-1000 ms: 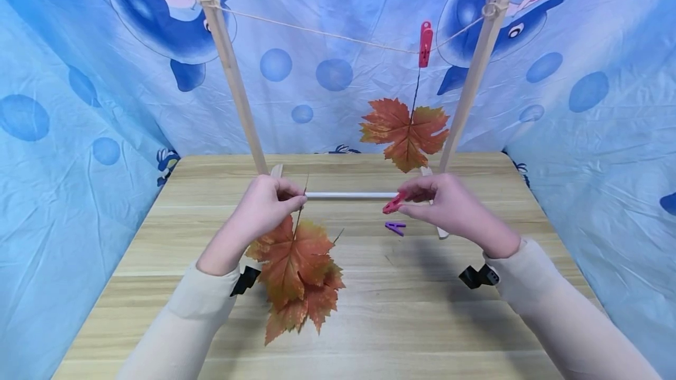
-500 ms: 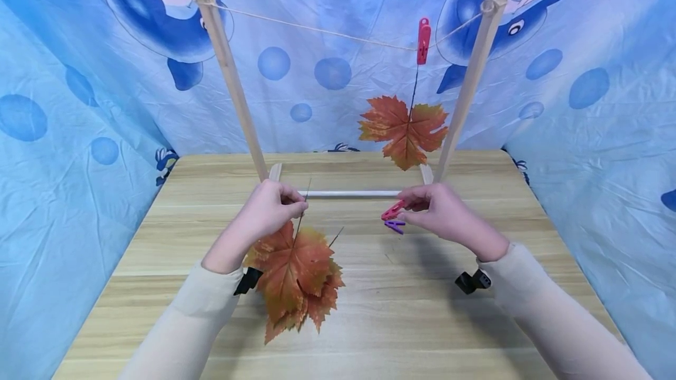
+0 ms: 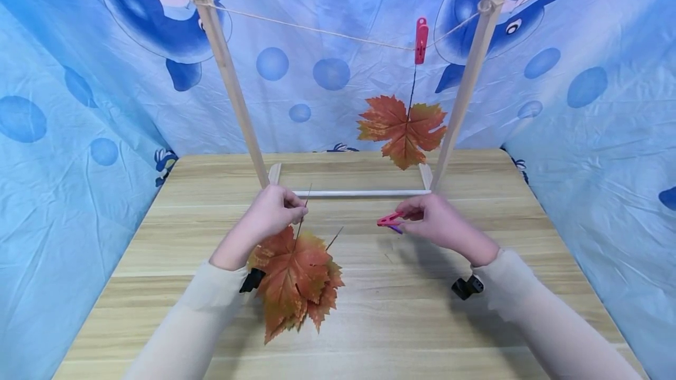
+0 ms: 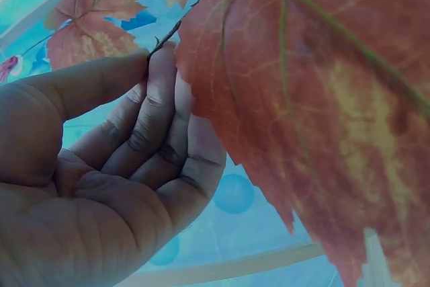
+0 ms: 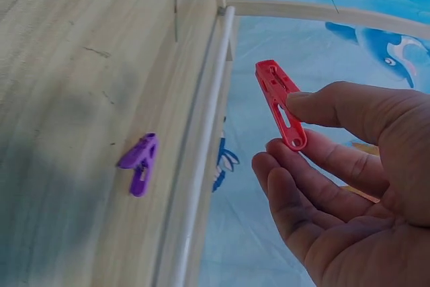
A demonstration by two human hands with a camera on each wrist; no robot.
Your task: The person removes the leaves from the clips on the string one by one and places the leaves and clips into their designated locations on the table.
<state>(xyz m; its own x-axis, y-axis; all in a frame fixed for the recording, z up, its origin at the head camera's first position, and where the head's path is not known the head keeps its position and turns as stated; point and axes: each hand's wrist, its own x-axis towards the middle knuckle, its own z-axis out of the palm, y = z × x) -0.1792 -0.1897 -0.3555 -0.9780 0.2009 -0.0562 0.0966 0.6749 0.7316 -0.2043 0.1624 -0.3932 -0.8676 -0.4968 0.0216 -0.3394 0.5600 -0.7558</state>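
My left hand (image 3: 274,213) pinches the thin stem of an orange artificial maple leaf (image 3: 293,268); the blade hangs below the fingers and overlaps other leaves (image 3: 324,304) on the table. In the left wrist view the stem (image 4: 176,26) runs between thumb and forefinger. A red clothespin (image 5: 279,102) is held between the thumb and fingers of my right hand (image 3: 435,221). Beneath it on the table lies a purple clothespin (image 5: 142,165), mostly covered by the red one in the head view. Another leaf (image 3: 404,131) hangs from the string, clipped by a red clothespin (image 3: 421,41).
A string (image 3: 317,31) spans two wooden posts (image 3: 232,84) at the back of the wooden table (image 3: 401,333). A white rod (image 3: 359,193) joins the posts low down, just beyond both hands. Blue dolphin-print cloth (image 3: 338,116) surrounds the table.
Both hands have drawn slightly nearer the person, the left with its leaf and the right with the red clothespin. The red clothespin has come down over the purple one in the head view.
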